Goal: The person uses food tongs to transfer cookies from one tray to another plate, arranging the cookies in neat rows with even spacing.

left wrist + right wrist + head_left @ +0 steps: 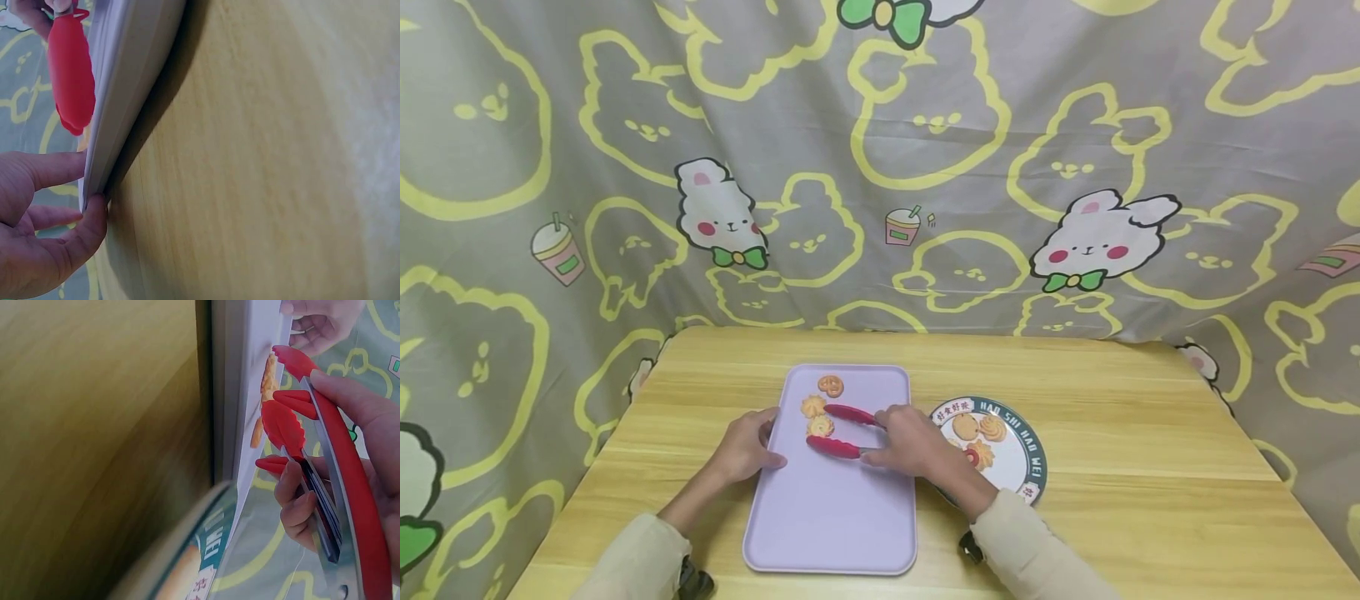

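Note:
My left hand (747,446) grips the left rim of a lilac tray (835,525), its thumb over the edge, and pinches that rim in the left wrist view. My right hand (913,442) holds red-tipped metal tongs (837,447) over the tray. The tongs' tips are spread apart, one on either side of a butter cookie (820,427). Just above it lies a flower-shaped cookie (812,406), and a pretzel-shaped cookie (831,385) is near the tray's far end. In the right wrist view the tongs (284,425) show their two red heads close to the cookies (269,375).
To the tray's right, partly under my right forearm, stands a round plate (1033,454) with a green lettered rim. It carries a round cookie (966,427), a swirl cookie (992,427) and a red-centred cookie (982,455). A patterned curtain (940,275) hangs behind the wooden table (1150,467).

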